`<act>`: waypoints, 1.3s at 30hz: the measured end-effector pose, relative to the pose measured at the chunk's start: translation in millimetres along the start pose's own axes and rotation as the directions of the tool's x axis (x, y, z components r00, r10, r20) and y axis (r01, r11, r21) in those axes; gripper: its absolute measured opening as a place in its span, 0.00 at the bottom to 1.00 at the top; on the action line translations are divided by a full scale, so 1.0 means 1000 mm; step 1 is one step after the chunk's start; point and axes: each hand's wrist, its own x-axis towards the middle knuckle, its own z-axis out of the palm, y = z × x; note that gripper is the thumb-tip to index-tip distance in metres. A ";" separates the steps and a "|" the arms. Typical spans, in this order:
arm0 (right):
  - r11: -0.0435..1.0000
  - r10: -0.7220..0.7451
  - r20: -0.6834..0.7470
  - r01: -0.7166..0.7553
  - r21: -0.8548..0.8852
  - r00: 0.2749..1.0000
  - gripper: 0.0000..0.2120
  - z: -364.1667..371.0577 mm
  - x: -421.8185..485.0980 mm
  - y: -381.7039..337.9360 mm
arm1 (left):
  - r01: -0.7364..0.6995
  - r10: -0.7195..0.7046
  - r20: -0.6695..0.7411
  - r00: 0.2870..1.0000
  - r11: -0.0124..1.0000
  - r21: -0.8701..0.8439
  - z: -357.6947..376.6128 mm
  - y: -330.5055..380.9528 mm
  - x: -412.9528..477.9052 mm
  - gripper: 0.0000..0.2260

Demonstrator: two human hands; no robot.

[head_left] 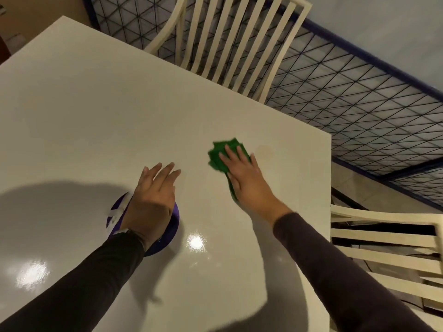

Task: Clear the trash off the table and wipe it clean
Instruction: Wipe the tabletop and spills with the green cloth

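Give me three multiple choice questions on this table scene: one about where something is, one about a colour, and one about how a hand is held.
1. Where is the cloth?
A) under the right hand
B) on a chair
C) on the floor

2. What colour is the disc partly hidden by the left hand?
A) red
B) purple
C) yellow

3. How are the right hand's fingers held?
A) curled into a fist
B) pinching the cloth's corner
C) straight, pressing on the cloth

Answers:
1 A: the green cloth shows around that hand on the table.
2 B: a purple rim shows on both sides of the wrist.
3 C: the fingers lie extended across the cloth.
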 end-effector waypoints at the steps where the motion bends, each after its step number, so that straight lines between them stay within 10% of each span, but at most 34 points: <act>1: 1.000 -0.001 0.013 0.001 -0.009 1.000 0.23 -0.005 -0.021 0.008 | 0.003 -0.003 0.006 1.000 1.000 0.004 -0.001 0.000 0.001 0.19; 10: 0.792 0.598 -0.261 -0.609 0.043 0.758 0.24 -0.042 0.036 0.082 | 0.008 -0.008 0.032 0.999 1.000 0.016 0.000 0.000 0.005 0.22; 21: 0.998 -0.018 0.014 0.017 0.057 1.000 0.24 -0.003 -0.072 -0.007 | 0.006 0.001 0.070 0.998 0.996 -0.094 -0.008 0.001 0.003 0.19; 25: 0.976 0.220 -0.063 -0.220 0.009 0.973 0.26 -0.034 -0.085 0.051 | -0.005 0.011 0.071 0.997 0.996 -0.086 -0.006 0.001 0.003 0.18; 31: 0.774 0.616 -0.260 -0.633 0.027 0.743 0.24 -0.032 0.030 0.075 | 0.064 -0.058 0.045 0.997 0.984 -0.167 -0.007 0.003 0.004 0.20; 39: 0.988 0.148 -0.134 -0.143 0.050 0.980 0.25 0.017 0.073 -0.024 | 0.073 -0.080 -0.036 0.996 0.984 -0.163 -0.013 0.007 0.001 0.19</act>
